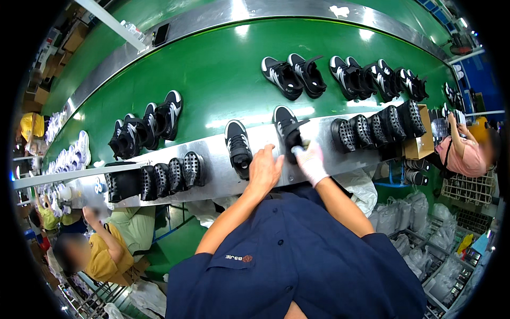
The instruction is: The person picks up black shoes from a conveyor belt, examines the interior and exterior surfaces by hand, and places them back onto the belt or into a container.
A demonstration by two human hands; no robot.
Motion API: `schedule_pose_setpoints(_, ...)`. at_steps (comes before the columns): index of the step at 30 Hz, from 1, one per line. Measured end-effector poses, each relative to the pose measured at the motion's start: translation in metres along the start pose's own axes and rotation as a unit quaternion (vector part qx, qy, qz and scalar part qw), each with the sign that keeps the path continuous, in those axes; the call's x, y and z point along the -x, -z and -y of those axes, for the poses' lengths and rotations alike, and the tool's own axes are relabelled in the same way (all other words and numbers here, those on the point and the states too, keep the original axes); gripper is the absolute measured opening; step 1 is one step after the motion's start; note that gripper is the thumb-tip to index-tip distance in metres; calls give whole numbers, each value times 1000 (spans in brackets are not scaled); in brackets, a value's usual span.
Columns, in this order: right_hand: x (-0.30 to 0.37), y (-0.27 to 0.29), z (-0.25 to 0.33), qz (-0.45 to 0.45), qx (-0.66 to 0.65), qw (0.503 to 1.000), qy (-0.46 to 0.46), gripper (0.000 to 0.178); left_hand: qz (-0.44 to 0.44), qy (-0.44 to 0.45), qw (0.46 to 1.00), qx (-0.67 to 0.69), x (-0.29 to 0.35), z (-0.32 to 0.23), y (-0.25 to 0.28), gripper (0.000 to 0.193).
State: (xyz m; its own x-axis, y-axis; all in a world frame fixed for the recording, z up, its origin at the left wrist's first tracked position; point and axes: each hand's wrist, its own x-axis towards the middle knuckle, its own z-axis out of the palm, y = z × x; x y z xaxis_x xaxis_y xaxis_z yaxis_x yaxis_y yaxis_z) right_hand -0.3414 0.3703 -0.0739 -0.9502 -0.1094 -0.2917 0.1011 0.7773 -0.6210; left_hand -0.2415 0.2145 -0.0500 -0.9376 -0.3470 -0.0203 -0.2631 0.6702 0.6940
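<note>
Two black sneakers with white toe edges stand on the steel ledge in front of me, toes pointing away. My left hand (265,168) is bare, its fingers apart and holding nothing, just right of the heel of the left sneaker (237,144). My right hand (311,162), in a white glove, is closed at the heel of the right sneaker (287,127). That sneaker's strap is lifted and sticks out to the right. Something small and pale shows by the gloved fingertips, too blurred to name. The inside of the heel is hidden.
Black studded pieces stand in rows along the ledge, left (194,169) and right (393,122). Beyond, on the green surface, are more black sneakers (171,114). A cardboard box (423,133) adjoins the right row. People work at both sides; a phone (160,34) lies on the far rail.
</note>
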Motion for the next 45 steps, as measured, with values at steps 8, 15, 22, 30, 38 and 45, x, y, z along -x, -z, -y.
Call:
schedule_pose_setpoints(8,-3,-11,0,30,-43,997,51,38,-17,-76,990,-120,-20,-33,-13,20)
schedule_pose_setpoints(15,20,-16,5,75,-157,983,-49,34,-75,7,988,-133,-8,-35,-34,32)
schedule_pose_setpoints(22,24,-27,9,56,-194,979,-25,36,-124,38,987,-94,-16,-5,-52,17)
schedule_pose_setpoints(30,10,-26,-16,152,-214,965,14,41,-47,-64,979,-187,-9,3,-43,18)
schedule_pose_setpoints(38,9,-14,-33,247,-591,749,-168,33,-68,-11,986,-153,-2,-17,-47,23)
schedule_pose_setpoints(45,-8,9,-1,175,-561,793,-164,35,-97,3,988,-117,-3,-7,-55,22)
